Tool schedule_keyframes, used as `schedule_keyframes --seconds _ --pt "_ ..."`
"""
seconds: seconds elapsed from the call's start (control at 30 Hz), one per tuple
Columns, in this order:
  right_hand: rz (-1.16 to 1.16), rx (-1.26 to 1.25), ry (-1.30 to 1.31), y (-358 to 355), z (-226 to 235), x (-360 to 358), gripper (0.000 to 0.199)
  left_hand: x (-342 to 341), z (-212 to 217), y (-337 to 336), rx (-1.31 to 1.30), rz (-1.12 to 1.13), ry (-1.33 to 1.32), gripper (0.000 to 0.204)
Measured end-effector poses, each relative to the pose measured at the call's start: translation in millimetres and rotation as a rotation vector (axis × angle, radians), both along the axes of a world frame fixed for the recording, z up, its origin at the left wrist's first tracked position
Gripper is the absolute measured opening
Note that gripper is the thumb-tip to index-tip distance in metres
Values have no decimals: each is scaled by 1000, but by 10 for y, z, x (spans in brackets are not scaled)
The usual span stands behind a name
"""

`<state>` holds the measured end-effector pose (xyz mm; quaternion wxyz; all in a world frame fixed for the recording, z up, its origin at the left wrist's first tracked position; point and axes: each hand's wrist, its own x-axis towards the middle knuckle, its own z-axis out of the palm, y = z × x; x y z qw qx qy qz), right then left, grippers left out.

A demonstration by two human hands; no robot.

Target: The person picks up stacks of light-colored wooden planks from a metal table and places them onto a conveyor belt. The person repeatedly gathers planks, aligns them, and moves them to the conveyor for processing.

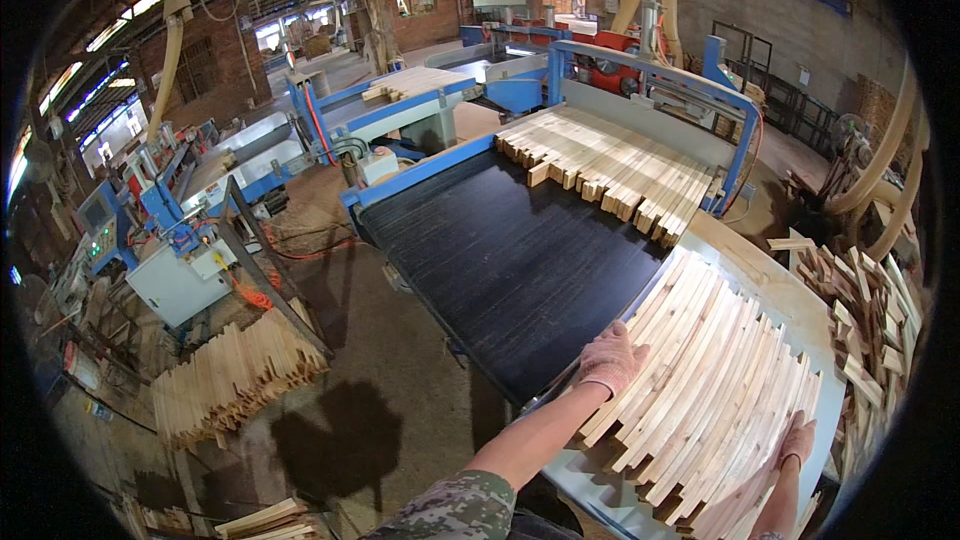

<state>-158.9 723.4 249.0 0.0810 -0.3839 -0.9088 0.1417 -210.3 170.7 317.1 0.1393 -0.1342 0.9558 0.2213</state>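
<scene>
A row of long pale wooden strips (700, 360) lies side by side on a smooth light table (815, 325) at the right. My left hand (612, 358), in a pinkish knit glove, grips the left edge of this row, beside the black belt. At the row's right edge my right hand (797, 440), gloved too, holds the outer strips. The row sits between my two hands. Some fingertips are hidden against the wood. A second row of wooden strips (610, 165) rests on the far end of the black conveyor belt (510, 260), its near ends uneven.
A blue frame (655, 65) arches over the belt's far end. Stacked strips (235, 375) stand on the floor at left, near a control cabinet (178, 282). Scrap wood (862, 325) is heaped at right. Another machine table (400, 105) with strips stands behind.
</scene>
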Motion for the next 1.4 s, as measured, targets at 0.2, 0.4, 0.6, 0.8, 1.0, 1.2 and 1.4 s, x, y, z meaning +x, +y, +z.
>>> schedule_keyframes --seconds 0.2,0.4,0.6,0.8,1.0,1.2,1.4 --pt "-4 -7 -71 -58 53 -50 91 23 -65 -5 -30 27 68 76" --pt "6 0 43 -29 3 1 93 10 21 7 5 16 -22 78" --pt "-16 -21 -49 -117 85 -11 91 24 92 -16 2 12 -42 78" --pt "-13 17 -60 14 -3 -24 92 44 52 -19 13 -2 21 79" --pt "8 -4 -5 -127 61 -9 93 8 -49 -26 8 26 32 80" --pt "2 22 -24 -159 127 34 88 16 -43 -19 22 12 44 78" --pt "-14 -38 12 -276 186 50 87 21 18 -14 14 33 -4 79"
